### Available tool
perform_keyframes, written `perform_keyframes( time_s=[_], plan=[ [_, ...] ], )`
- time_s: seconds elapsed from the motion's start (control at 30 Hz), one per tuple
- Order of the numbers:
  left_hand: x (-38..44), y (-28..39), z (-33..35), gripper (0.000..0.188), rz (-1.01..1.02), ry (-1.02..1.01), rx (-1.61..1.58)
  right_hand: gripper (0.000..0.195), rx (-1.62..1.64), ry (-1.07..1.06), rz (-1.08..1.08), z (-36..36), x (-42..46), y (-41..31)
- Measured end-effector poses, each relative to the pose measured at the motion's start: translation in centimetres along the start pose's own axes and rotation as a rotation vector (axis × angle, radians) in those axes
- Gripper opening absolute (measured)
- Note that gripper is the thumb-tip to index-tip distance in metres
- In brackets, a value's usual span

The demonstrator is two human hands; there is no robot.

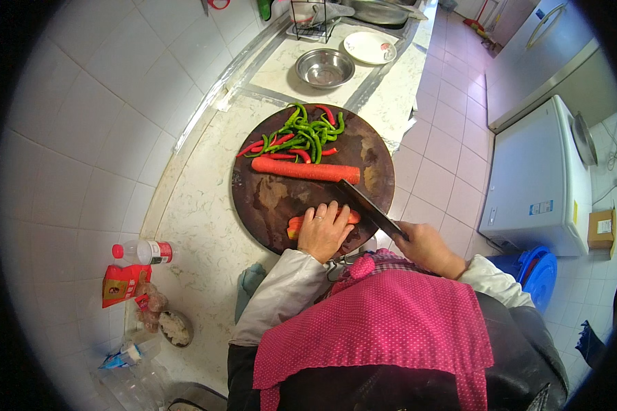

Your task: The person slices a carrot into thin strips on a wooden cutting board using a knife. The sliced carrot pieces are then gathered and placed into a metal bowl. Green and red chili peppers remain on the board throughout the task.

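On a round dark wooden chopping board (272,198), my left hand (325,232) rests on carrot slices (294,226), its fingers spread over them. A kitchen cleaver (371,209) is in my right hand (425,246), gripped by its handle, with the blade just right of my left fingertips. The blade's far end reaches the right end of a long peeled carrot (306,169) lying across the board. Green chili peppers (308,133) and red chili peppers (282,156) are heaped beyond that carrot.
Past the board stand a steel bowl (325,69) and a white plate (370,48). On the left of the counter are a plastic bottle (143,252), a red packet (125,283) and a small bowl of white food (176,329). A tiled wall borders the counter.
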State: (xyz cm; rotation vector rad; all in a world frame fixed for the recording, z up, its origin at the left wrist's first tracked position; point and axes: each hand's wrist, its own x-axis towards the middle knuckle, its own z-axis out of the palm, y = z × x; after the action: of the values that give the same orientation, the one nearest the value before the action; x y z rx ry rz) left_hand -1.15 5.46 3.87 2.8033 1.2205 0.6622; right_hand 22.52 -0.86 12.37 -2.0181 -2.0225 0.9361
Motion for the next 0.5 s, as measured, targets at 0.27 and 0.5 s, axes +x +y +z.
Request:
perform_keyframes(
  time_s=[0.27, 0.5],
  plan=[
    [0.0, 0.1, 0.5, 0.04, 0.002, 0.022, -0.018, 0.038, -0.019, 0.039, -0.116, 1.4, 0.7, -1.3],
    [0.0, 0.1, 0.4, 0.041, -0.026, 0.005, -0.008, 0.031, 0.018, 0.061, -0.101, 1.7, 1.5, -2.1]
  ],
)
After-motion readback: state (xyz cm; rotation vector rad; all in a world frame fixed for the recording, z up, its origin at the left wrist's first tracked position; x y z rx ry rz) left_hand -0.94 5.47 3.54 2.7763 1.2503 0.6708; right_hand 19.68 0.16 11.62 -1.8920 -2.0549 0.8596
